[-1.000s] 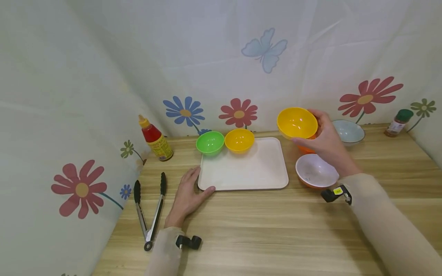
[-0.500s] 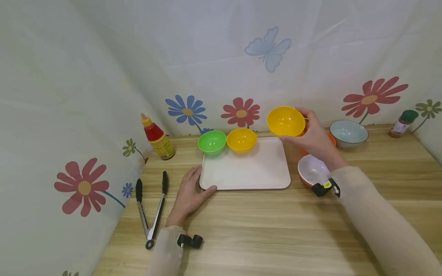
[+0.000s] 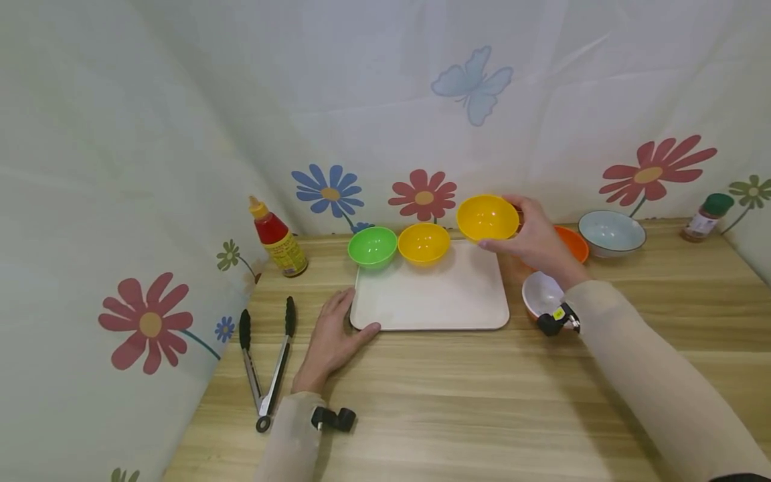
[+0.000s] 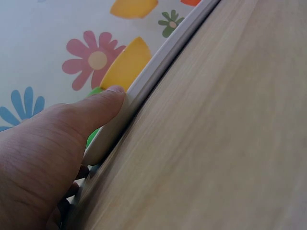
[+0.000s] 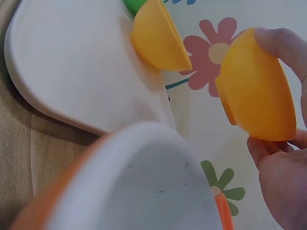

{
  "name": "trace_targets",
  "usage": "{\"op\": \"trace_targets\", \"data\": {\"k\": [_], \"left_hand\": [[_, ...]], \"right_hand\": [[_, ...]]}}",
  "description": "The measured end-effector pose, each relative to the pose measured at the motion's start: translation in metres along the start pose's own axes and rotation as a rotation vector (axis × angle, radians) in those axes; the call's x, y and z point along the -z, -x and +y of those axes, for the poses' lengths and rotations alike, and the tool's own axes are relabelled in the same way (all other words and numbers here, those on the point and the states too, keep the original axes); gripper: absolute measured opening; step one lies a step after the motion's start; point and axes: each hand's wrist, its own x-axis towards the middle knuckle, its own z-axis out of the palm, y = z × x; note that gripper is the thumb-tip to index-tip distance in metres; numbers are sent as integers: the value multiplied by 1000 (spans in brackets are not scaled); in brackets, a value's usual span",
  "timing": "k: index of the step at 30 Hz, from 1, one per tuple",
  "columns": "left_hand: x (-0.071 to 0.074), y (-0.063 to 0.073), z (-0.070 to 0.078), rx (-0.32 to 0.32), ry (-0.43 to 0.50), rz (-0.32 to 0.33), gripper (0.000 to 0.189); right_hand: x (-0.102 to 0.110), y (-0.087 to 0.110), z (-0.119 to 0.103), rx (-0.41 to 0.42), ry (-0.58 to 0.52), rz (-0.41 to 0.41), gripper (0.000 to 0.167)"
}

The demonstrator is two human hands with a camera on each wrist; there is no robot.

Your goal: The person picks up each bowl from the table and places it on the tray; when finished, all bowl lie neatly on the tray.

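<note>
My right hand (image 3: 536,239) holds a yellow bowl (image 3: 486,218) by its right side, thumb and fingers on opposite sides of it. That bowl hangs in the air over the back right part of the white tray (image 3: 429,304). A green bowl (image 3: 373,248) and another yellow bowl (image 3: 424,244) stand side by side at the tray's back left. At the tray's front left corner, my left hand (image 3: 331,338) holds the edge; in the left wrist view its thumb (image 4: 103,108) lies against the rim, and the other fingers are mostly hidden.
Right of the tray stand a white-inside bowl (image 3: 540,294), an orange bowl (image 3: 575,246), both partly covered by my right arm, and a pale blue bowl (image 3: 611,234). A green-capped jar (image 3: 707,217) is far right. Tongs (image 3: 268,375) and a red sauce bottle (image 3: 278,242) are left.
My right hand has carried the yellow bowl leftward from above the orange bowl to over the tray, lowering it slightly at the end. My left hand has stayed at the tray's corner.
</note>
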Motion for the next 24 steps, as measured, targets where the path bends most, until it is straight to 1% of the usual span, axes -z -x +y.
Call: {"op": "trace_targets", "data": {"k": [6,14,20,24], "left_hand": [[0,0,0,2,-2,-1,104],[0,-1,-2,5,-13,-11,104],[-1,-1,-4,1,-11,-14,105],[-1,-2,-5,-4,-10,-12,105]], "right_hand": [[-5,-6,5,7,23,-24,112],[-8,-13,8,-20,66,-86,108],[-11,-16,8,-86,135,-123,113],[-12,-16,9,-126,153,-136,115]]}}
